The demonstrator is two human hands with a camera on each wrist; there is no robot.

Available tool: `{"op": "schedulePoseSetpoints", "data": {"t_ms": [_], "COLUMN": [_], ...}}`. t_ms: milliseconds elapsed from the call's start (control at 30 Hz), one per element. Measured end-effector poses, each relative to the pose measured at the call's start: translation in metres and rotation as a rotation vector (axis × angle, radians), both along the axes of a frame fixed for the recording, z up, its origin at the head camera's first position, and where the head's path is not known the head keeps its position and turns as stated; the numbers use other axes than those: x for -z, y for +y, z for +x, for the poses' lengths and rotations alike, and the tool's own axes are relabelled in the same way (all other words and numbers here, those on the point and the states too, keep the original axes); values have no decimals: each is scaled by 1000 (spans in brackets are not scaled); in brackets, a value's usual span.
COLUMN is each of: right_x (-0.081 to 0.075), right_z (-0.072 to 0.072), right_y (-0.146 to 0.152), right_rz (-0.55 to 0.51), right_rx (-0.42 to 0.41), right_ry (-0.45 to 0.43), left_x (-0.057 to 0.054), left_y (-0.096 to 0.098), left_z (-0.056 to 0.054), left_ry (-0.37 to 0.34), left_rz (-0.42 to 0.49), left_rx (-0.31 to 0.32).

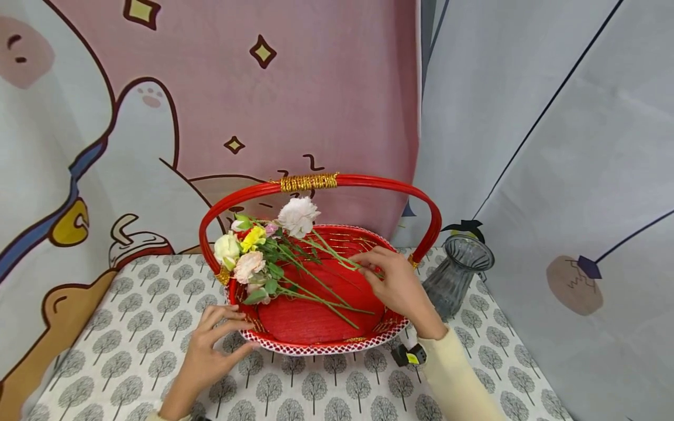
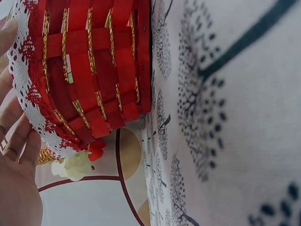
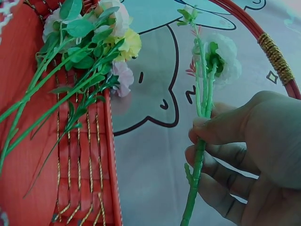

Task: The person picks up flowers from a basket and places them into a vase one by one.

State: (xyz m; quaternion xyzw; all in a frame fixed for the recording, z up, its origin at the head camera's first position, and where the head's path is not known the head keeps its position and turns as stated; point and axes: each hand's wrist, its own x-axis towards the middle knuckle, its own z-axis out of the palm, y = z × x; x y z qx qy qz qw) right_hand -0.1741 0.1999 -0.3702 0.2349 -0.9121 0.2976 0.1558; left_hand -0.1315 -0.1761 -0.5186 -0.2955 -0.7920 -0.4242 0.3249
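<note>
A red woven basket (image 1: 316, 349) with white lace trim along its rim stands on the table. My right hand (image 1: 392, 283) pinches the green stem of a pale pink-white artificial flower (image 1: 298, 217) above the basket's right half. In the right wrist view, thumb and fingers of that hand (image 3: 244, 155) hold the stem (image 3: 199, 155) below a ruffled bloom and thin side sprigs. My left hand (image 1: 213, 345) rests at the basket's front left rim, fingers spread and loosely bent. More artificial flowers (image 1: 248, 267), white, yellow and pink, lie inside at the left, stems pointing right.
The basket's red handle (image 1: 368, 181) arches overhead, wrapped in gold at the top. A grey glass vase (image 1: 450, 280) stands tilted-looking to the right. A small black-and-yellow object (image 1: 409, 354) lies by the right sleeve. Patterned cloth (image 1: 310, 392) covers the table; printed curtains hang behind.
</note>
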Motion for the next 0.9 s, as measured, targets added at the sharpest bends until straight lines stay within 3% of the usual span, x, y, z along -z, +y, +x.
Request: {"op": "schedulePoseSetpoints", "data": {"t_ms": [467, 900], "right_x": [14, 21], "right_z": [19, 29], "right_y": [39, 76], "right_rz": [-107, -251], "right_rx": [-41, -100], "right_ry": [91, 92], "left_x": [2, 1], "left_y": [0, 0], "left_z": [-1, -1], "left_ry": [5, -1], "left_rz": [7, 8], "left_rx": [7, 5]}}
